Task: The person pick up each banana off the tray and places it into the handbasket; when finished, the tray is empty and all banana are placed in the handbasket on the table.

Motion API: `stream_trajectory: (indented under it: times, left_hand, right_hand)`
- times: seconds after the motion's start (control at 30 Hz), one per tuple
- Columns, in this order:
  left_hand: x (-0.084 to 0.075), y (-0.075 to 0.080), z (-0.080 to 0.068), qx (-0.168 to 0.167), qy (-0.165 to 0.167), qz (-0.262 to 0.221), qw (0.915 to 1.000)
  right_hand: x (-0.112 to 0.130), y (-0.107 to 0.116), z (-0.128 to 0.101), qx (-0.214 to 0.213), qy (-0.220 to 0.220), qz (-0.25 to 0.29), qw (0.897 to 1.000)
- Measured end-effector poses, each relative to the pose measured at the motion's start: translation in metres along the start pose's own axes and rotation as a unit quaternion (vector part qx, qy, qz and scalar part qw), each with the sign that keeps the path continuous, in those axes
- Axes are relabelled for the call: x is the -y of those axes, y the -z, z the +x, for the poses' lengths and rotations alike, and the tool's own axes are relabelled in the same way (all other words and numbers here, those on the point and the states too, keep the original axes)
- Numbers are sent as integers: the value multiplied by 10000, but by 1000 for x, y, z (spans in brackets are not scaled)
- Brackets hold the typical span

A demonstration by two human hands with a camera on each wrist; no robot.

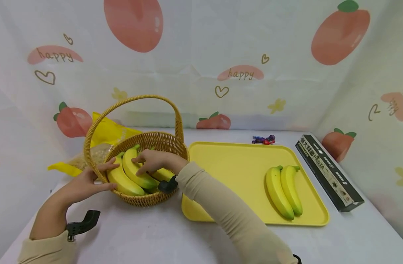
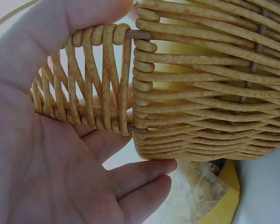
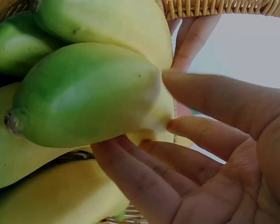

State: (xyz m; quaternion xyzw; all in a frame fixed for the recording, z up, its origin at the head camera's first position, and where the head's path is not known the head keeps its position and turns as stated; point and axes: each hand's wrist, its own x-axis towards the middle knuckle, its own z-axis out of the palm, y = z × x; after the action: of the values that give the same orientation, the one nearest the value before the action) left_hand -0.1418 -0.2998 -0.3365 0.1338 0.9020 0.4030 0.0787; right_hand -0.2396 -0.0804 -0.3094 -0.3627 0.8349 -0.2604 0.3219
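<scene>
A wicker basket (image 1: 138, 200) with a tall arched handle holds several yellow bananas with greenish tips. My left hand (image 1: 84, 185) grips the basket's left side where the handle meets the rim. In the left wrist view, the thumb and fingers pass around the woven handle base (image 2: 95, 79). Inside the basket, my right hand (image 1: 156, 161) holds a banana (image 3: 84, 95), thumb on one side and fingers on the other. Another banana (image 1: 123, 179) lies left of it, near the left fingertips. Part of the lower bananas is hidden beneath these.
Right of the basket lies a yellow tray (image 1: 228, 165) with two bananas (image 1: 280, 190) at its right end. A black pasta box (image 1: 330, 172) stands beyond the tray. Wrapped candies (image 1: 263, 139) lie behind it. A yellow and clear bag (image 1: 105, 134) sits behind the basket.
</scene>
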Motion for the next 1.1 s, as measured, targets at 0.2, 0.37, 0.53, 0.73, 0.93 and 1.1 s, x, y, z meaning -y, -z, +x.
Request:
stream_trajectory:
  times: [0.2,0.37,0.53,0.73,0.93,1.1]
  left_hand:
    - [1,0,0,-16,12,30,10000]
    - [2,0,-1,-16,-25,12,10000]
    - [3,0,-3,-19,-43,1,10000]
    - [2,1,-2,-7,-40,52,10000]
    - [0,0,-1,3,103,63,9999]
    - [1,0,0,14,47,78,10000]
  right_hand:
    - [-1,-1,0,2,-183,495,9986]
    - [0,0,-1,77,-337,653,9973]
    - [1,1,-4,195,-372,836,9956]
    - [-3,5,-16,166,20,1233,9922]
    - [-10,6,-39,-178,466,664,9965]
    - [-17,6,-64,-460,667,625,9948]
